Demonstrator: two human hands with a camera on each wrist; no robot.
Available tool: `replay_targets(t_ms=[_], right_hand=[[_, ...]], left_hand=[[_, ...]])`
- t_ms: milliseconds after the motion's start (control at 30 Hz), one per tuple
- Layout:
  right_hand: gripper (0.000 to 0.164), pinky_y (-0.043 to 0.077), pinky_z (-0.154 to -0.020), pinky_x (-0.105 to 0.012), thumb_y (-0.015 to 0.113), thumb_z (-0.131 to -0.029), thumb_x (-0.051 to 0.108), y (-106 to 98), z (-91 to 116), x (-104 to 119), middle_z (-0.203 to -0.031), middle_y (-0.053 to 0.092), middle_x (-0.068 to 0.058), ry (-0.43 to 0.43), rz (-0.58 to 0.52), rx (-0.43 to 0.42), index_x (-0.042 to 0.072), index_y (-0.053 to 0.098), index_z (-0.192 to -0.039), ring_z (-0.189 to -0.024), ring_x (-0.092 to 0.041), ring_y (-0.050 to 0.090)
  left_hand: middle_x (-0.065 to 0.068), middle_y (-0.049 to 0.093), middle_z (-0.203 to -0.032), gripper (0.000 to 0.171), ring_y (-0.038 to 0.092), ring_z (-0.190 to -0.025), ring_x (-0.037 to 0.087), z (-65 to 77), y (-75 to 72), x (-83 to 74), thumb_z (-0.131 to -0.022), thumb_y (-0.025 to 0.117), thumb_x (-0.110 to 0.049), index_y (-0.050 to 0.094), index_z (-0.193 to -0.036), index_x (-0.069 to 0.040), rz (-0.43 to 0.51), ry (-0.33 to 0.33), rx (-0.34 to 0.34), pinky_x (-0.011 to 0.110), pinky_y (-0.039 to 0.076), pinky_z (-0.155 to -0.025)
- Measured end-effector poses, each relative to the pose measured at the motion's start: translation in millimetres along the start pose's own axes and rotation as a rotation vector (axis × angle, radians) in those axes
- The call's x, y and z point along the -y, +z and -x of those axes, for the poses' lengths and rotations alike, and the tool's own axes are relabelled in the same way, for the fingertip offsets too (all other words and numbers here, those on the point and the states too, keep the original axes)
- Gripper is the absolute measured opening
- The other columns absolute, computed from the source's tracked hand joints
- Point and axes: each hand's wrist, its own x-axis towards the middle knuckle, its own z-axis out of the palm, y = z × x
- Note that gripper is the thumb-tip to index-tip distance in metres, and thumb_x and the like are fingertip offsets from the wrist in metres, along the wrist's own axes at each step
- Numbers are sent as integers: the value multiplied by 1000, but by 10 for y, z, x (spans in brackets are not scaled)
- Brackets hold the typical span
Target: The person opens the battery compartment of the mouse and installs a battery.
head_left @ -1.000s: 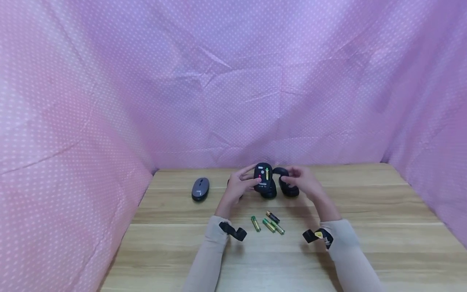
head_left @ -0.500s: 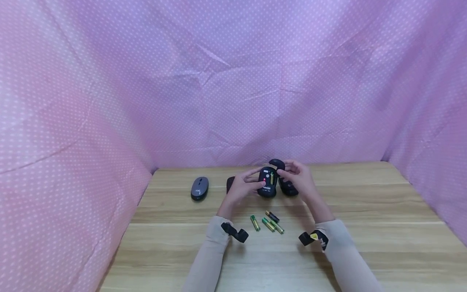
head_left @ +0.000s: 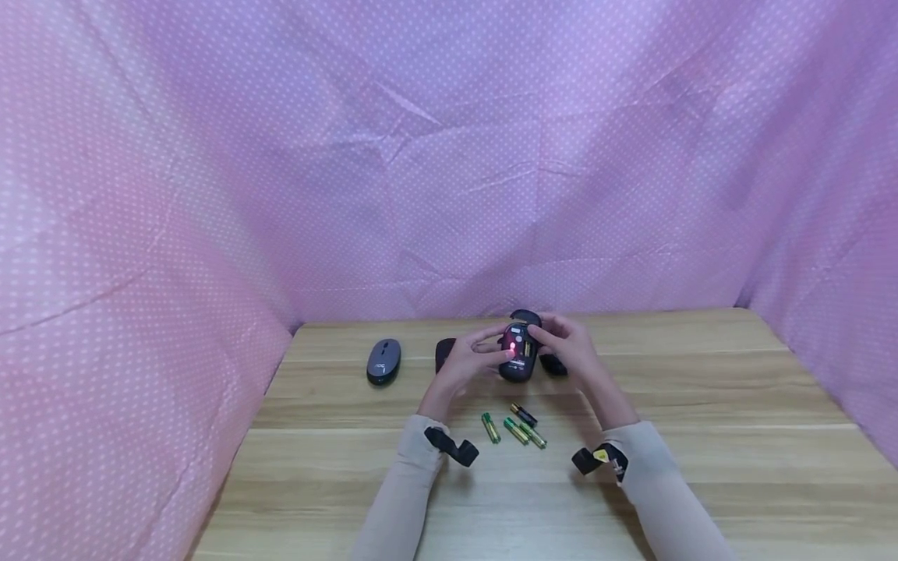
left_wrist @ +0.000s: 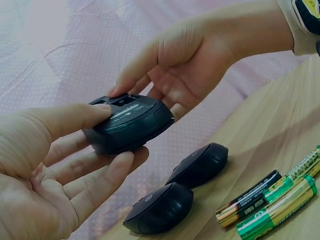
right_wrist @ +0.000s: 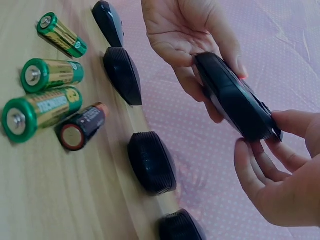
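My left hand [head_left: 466,360] grips a black computer mouse [head_left: 517,366], its underside turned up, its sensor glowing red and a battery in its open slot. The left thumb lies on the underside, with fingers beneath, as the left wrist view shows. At the far end of the mouse, my right hand [head_left: 571,343] holds a curved black mouse cover [head_left: 526,315] between thumb and fingers. The cover is against or just behind the mouse; I cannot tell whether it is seated. In the right wrist view the right hand [right_wrist: 285,175] touches the mouse's end, and the cover is mostly hidden.
Several loose batteries [head_left: 515,432], green-gold and one black, lie nearer me on the wooden table [head_left: 701,467]. A grey mouse [head_left: 383,362] lies to the left. Black mice [left_wrist: 160,207] stand beneath and beside my hands. Pink dotted cloth [head_left: 449,195] hangs behind the table.
The held mouse has moved slightly right and down, and its red light shows brighter. My right hand has brought the cover leftward, from beside the mouse to its far end.
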Motion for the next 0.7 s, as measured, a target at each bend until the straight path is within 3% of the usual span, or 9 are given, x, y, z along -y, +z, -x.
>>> replay_targets(t_ms=[267,533,700], right_hand=[[48,60,-91,-31,60,-104,20,42,-14,-37,-135,60,-22,122,-18,19,-3,49,-145,-99,0,66],[48,59,-93,-27,59,-104,18,38,0,-17,-135,63,-21,117,-6,30,-7,49,-144,-100,2,66],[52,57,-97,-29,61,-103,18,37,10,7,-146,54,-28,115,3,45,-4,46,-148,-105,2,64]], left_hand=[[21,61,-140,61,69,-118,26,11,21,6,-88,78,-5,59,-144,-18,50,-4,19,55,56,-98],[19,60,-143,62,69,-116,25,27,16,0,-90,77,-5,57,-146,-22,68,17,32,53,57,-96],[19,59,-143,62,71,-112,24,26,13,-15,-90,76,-5,57,-146,-25,89,11,34,55,55,-97]])
